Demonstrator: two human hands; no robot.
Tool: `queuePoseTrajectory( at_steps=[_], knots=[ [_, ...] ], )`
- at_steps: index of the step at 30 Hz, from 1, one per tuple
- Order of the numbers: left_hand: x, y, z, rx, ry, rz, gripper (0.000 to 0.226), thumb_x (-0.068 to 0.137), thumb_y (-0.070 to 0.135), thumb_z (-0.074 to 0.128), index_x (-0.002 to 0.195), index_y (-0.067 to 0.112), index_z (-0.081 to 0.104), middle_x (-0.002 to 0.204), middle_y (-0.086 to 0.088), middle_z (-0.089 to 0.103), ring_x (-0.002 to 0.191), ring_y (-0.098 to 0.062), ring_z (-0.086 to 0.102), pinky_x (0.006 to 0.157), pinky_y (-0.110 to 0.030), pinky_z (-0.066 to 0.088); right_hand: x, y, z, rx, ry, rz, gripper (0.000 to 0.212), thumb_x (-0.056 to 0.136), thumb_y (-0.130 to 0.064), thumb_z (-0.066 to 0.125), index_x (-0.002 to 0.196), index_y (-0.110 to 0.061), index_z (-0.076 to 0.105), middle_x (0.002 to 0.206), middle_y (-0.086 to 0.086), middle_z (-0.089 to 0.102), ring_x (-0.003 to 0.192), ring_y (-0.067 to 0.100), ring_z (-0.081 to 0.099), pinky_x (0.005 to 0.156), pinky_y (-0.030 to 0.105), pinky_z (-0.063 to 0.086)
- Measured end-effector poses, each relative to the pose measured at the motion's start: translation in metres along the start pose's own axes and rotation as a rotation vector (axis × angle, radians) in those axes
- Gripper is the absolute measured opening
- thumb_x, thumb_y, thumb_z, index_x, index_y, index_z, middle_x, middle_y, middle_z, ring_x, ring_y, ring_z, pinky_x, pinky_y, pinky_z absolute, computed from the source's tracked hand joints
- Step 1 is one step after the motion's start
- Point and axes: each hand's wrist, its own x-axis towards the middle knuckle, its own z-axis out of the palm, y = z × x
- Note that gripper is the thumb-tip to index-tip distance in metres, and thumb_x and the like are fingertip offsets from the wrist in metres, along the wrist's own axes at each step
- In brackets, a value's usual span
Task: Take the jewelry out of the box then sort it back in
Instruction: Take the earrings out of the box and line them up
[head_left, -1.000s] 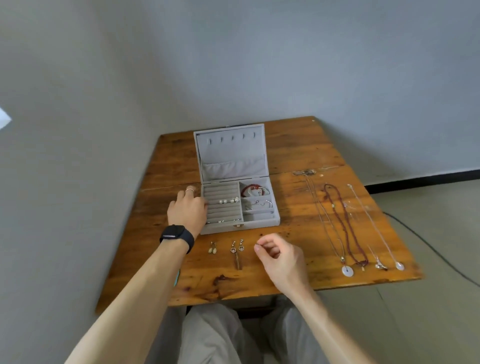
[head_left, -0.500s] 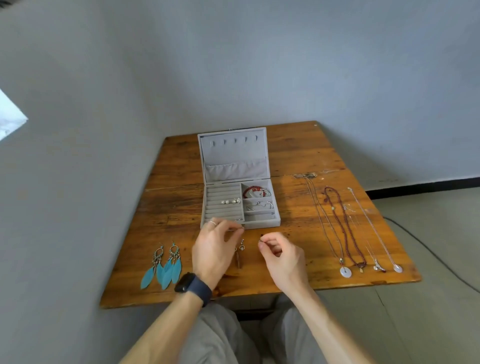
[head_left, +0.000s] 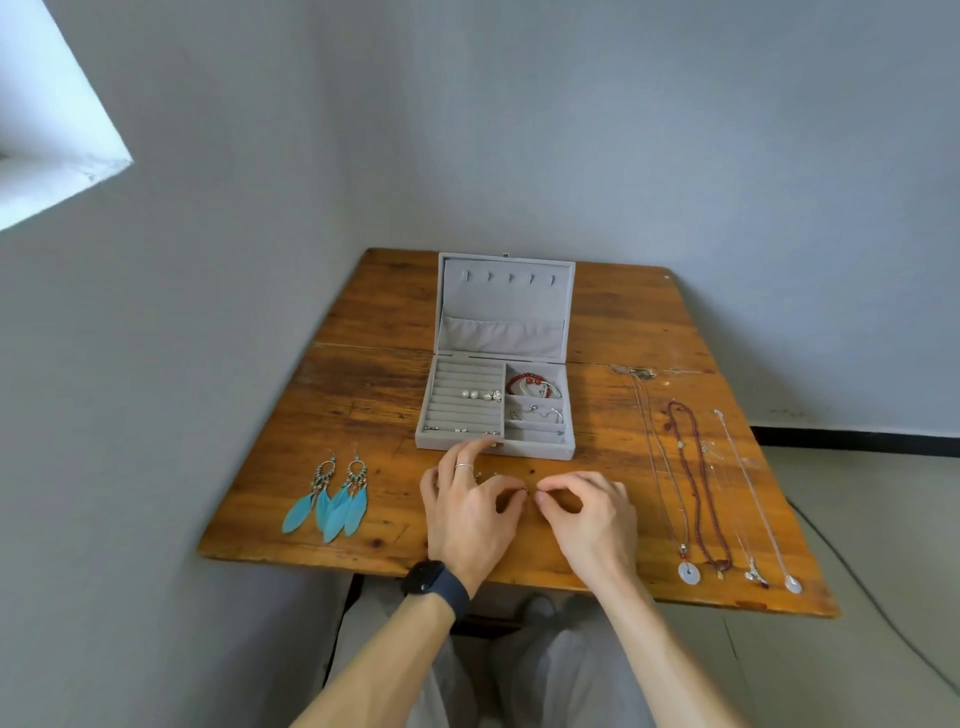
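Observation:
The grey jewelry box (head_left: 540, 451) stands open mid-table, lid upright. Its ring rolls hold pearl studs (head_left: 480, 395) and small pieces along the front row. A red bead bracelet (head_left: 522, 381) and a silver bangle (head_left: 543, 414) lie in the right compartments. Just in front of the box, my left hand (head_left: 470, 512) and my right hand (head_left: 589, 514) meet fingertip to fingertip, each pinching a tiny earring (head_left: 528, 491) between thumb and forefinger. Other small earrings (head_left: 483, 475) on the table are mostly hidden under my left hand.
A pair of blue feather earrings (head_left: 332, 501) lies at the front left of the wooden table (head_left: 374, 384). Several necklaces (head_left: 696, 483) are laid out lengthwise on the right. A wall runs close along the left. A cable (head_left: 883, 618) crosses the floor at right.
My left hand left the box's side, came back toward me and joined the right hand at the tiny earring. The view tilted, bringing the feather earrings into sight.

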Motion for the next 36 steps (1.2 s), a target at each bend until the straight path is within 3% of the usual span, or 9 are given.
queuePoseTrajectory(
  at_steps=[4, 8, 15, 36],
  knots=[
    [0.0009, -0.0005, 0.0023, -0.018, -0.007, -0.008, 0.009, 0.082, 0.045, 0.074, 0.086, 0.038, 0.078, 0.143, 0.008, 0.05, 0.136, -0.018, 0.036, 0.107, -0.042, 0.022, 0.0005, -0.0016, 0.0016, -0.012, -0.02, 0.022, 0.011, 0.082, -0.044, 0.076, 0.092, -0.047, 0.073, 0.095, -0.028, 0.058, 0.096, 0.009, 0.051, 0.08, 0.035, 0.044],
    [0.0, -0.0019, 0.0038, -0.036, 0.008, -0.011, 0.01, 0.082, 0.045, 0.074, 0.086, 0.037, 0.078, 0.142, 0.009, 0.05, 0.135, -0.017, 0.037, 0.106, -0.038, 0.021, -0.0025, 0.0009, 0.0017, 0.023, -0.001, 0.016, 0.023, 0.083, -0.042, 0.076, 0.105, -0.044, 0.072, 0.102, -0.023, 0.067, 0.099, 0.011, 0.052, 0.084, 0.037, 0.046],
    [-0.0004, -0.0015, 0.004, -0.041, -0.002, -0.007, 0.011, 0.083, 0.044, 0.072, 0.087, 0.035, 0.078, 0.143, 0.009, 0.049, 0.135, -0.017, 0.037, 0.109, -0.043, 0.024, -0.005, 0.0039, 0.0045, -0.029, 0.024, -0.007, 0.012, 0.085, -0.041, 0.074, 0.097, -0.039, 0.076, 0.102, -0.02, 0.066, 0.096, 0.012, 0.051, 0.075, 0.031, 0.036],
    [-0.003, -0.0024, 0.0057, -0.026, 0.007, -0.006, 0.013, 0.085, 0.043, 0.071, 0.093, 0.034, 0.078, 0.142, 0.005, 0.051, 0.133, -0.019, 0.043, 0.107, -0.046, 0.034, -0.0077, 0.0054, 0.0045, -0.055, 0.039, -0.053, 0.02, 0.087, -0.039, 0.074, 0.106, -0.037, 0.077, 0.105, -0.021, 0.066, 0.094, 0.008, 0.049, 0.075, 0.029, 0.037]
  ],
)
